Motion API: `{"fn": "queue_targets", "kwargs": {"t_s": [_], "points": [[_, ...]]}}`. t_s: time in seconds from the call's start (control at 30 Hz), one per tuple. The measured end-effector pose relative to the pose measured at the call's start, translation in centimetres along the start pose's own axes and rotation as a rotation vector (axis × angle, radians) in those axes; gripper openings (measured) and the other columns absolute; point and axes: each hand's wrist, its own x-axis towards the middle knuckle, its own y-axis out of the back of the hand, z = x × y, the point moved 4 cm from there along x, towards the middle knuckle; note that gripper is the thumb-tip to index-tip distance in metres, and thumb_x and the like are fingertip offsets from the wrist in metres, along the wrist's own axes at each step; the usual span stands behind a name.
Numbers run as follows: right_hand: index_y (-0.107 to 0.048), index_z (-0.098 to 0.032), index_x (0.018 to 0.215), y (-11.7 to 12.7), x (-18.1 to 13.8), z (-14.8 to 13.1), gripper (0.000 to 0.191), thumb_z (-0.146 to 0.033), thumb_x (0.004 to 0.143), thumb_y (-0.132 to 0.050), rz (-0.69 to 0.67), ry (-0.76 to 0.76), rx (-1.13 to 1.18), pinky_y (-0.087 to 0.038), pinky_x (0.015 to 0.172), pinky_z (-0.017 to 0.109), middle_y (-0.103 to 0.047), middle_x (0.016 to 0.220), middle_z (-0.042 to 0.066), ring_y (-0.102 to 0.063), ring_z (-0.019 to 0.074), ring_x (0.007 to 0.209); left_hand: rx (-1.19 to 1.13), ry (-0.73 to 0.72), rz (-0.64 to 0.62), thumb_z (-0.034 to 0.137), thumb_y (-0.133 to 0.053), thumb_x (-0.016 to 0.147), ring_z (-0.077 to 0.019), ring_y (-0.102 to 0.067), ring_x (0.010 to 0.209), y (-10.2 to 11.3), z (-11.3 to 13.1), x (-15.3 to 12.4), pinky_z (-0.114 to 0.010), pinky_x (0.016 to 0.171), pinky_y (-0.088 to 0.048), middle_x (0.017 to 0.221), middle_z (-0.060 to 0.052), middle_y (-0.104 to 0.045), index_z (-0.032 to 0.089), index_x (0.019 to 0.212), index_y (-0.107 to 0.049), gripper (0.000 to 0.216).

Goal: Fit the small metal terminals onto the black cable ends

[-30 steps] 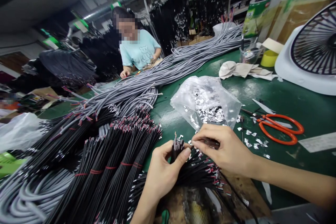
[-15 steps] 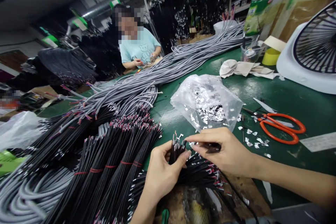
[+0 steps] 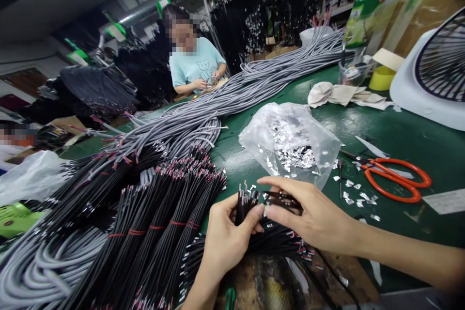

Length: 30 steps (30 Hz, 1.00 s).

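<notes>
My left hand (image 3: 232,232) is closed round a small upright bundle of black cables (image 3: 241,210), whose stripped, silvery ends stick up above the thumb. Close beside it on the right is my right hand (image 3: 316,210), its forefinger stretched toward the cable tips and its thumb lower. Dark, slender pieces with shiny ends (image 3: 281,199) lie between those fingers; their kind is unclear. Below both hands, more black cables (image 3: 269,241) with red and silver ends lie across a brown board (image 3: 352,271). Behind the hands sits a clear plastic bag (image 3: 250,131) of small silvery metal pieces (image 3: 296,156).
Orange-handled scissors (image 3: 395,179) and scattered metal pieces lie right. Tied black cable bundles (image 3: 145,237) and long grey cables (image 3: 203,111) fill the left and back. A white fan (image 3: 410,77) stands at right. Across the table sits a person (image 3: 198,65); another is partly visible far left.
My right forefinger has lifted a little from the cable tips and the fingers have spread apart. The left hand keeps its hold on the bundle. The view has shifted slightly.
</notes>
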Motion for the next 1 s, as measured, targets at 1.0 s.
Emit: {"fn": "queue_targets", "kwargs": {"t_s": [1.0], "points": [[-0.067, -0.018, 0.092, 0.48, 0.27, -0.01, 0.016, -0.024, 0.084, -0.054, 0.064, 0.034, 0.056, -0.044, 0.068, 0.025, -0.065, 0.083, 0.003, -0.059, 0.0136, 0.075, -0.157, 0.067, -0.095, 0.028, -0.062, 0.077, -0.0123, -0.059, 0.047, -0.23, 0.17, -0.18, -0.021, 0.047, -0.045, 0.054, -0.004, -0.064, 0.011, 0.063, -0.062, 0.022]]}}
